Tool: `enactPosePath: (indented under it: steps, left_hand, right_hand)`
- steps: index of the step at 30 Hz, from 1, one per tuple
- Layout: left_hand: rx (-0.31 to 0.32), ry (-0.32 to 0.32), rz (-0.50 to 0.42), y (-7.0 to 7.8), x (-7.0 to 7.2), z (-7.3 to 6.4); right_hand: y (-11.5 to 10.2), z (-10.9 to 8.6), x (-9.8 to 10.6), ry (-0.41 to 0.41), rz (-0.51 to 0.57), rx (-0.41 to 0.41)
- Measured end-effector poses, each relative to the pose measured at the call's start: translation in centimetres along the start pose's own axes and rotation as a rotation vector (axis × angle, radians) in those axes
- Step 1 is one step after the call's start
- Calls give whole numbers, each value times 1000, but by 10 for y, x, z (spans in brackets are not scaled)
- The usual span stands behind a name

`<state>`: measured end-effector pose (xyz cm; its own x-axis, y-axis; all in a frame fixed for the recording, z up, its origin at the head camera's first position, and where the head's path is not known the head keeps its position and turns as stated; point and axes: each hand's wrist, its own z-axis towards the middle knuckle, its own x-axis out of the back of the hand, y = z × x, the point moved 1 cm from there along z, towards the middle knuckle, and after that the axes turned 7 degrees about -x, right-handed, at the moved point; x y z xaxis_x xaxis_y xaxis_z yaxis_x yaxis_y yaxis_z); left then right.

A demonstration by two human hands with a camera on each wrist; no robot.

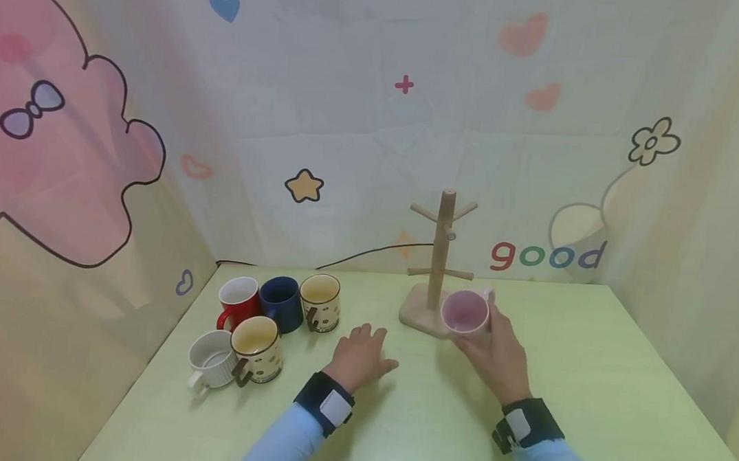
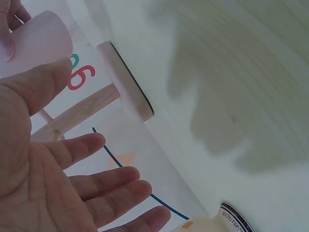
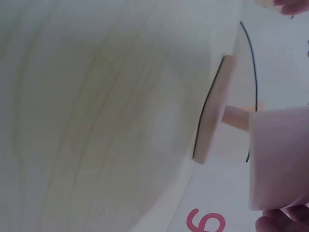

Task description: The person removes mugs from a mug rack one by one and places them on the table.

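My right hand (image 1: 497, 349) grips a pink mug (image 1: 465, 312), its mouth tipped toward the head camera and its handle at the upper right. The mug is raised in front of the base of a wooden mug tree (image 1: 441, 254), whose pegs carry nothing. In the right wrist view the pink mug (image 3: 280, 159) overlaps the tree's post, with fingertips at its lower edge. My left hand (image 1: 359, 359) hovers over the table, its fingers spread and holding nothing. Nearest to it is a cream patterned mug (image 1: 321, 304).
At the left of the table (image 1: 410, 425) stand a red mug (image 1: 240, 304), a blue mug (image 1: 282, 304), another cream patterned mug (image 1: 257, 349) and a white ribbed mug (image 1: 212, 360). A printed curtain (image 1: 349, 119) hangs behind the table.
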<state>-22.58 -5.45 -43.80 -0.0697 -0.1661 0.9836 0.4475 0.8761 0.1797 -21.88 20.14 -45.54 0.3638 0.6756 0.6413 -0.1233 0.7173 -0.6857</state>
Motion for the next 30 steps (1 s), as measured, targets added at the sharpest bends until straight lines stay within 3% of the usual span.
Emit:
enactPosePath:
  steps: [5, 12, 20, 26, 30]
  left_hand:
    - [1, -5, -14, -2, -1, -2]
    - [-28, 10, -26, -4, -2, -4]
    - [-63, 3, -75, -7, 0, -6]
    - [-135, -12, -119, -7, 2, -4]
    - [-166, -32, -142, -6, 2, -3]
  right_hand:
    - [-10, -9, 1, -111, 66, -99]
    - [-17, -21, -3, -209, 85, -81]
    - [-21, -25, 0, -343, 157, -122]
    - [-19, -25, 3, -479, 257, -69]
    - [-18, -25, 5, -626, 307, 7]
